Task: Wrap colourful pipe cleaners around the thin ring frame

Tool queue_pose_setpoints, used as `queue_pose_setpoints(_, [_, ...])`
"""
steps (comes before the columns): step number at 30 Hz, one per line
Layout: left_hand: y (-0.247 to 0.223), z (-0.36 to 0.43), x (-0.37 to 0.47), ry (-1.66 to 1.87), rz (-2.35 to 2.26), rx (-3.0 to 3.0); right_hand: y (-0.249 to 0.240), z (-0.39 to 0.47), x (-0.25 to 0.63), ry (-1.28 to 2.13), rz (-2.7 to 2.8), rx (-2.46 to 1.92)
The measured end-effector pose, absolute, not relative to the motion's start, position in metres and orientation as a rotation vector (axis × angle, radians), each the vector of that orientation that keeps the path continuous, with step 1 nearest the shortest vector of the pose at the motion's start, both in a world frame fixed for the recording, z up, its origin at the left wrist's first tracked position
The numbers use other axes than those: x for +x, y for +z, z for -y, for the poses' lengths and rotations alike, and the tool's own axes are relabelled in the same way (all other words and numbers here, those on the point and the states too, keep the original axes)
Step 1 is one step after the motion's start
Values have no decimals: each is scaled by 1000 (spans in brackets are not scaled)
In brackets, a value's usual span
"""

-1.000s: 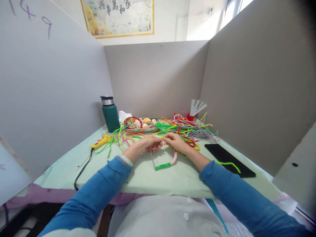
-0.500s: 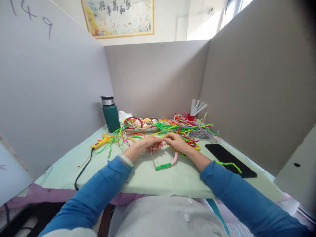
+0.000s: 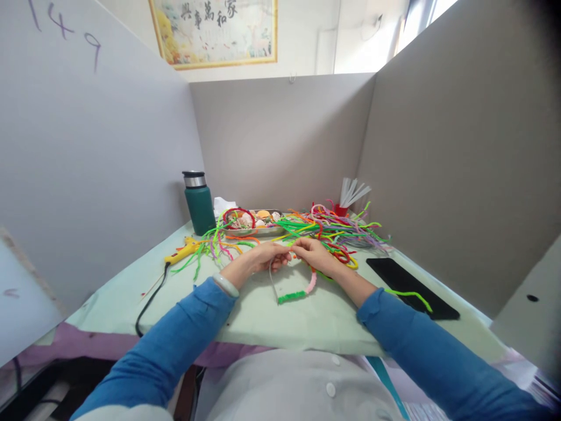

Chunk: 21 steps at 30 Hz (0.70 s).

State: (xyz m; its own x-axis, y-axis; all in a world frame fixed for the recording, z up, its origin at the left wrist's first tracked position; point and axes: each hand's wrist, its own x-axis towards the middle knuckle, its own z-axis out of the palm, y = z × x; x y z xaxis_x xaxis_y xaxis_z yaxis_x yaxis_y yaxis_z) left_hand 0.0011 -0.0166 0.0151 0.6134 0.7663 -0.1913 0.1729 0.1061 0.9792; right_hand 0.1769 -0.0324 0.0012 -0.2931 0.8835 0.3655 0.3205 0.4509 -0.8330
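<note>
Left hand [image 3: 268,256] and right hand [image 3: 312,253], pinched nearly closed, hold 1 band [image 3: 292,297]; surface [image 3: 302,326] stretches from it to near edge.

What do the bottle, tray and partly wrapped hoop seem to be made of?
Bottle: probably metal, matt green coating, shiny silver collar. Tray: likely metal, given its silvery, glinting rim. Hoop: fuzzy green and pink wrapping looks like chenille; the bare grey stretch could be metal or plastic.

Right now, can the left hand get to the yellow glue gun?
Probably yes: the glue gun lies to the left hand's left, with only loose fuzzy sticks between. But that hand seems busy at the thin band with the right hand, so it might need freeing first.
</note>
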Motion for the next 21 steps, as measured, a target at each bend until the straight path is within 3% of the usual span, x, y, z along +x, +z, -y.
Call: queue_pose_setpoints(21, [14, 15, 2, 539, -883, 1447, -1, 30, 177, 812, 1853, -1022])
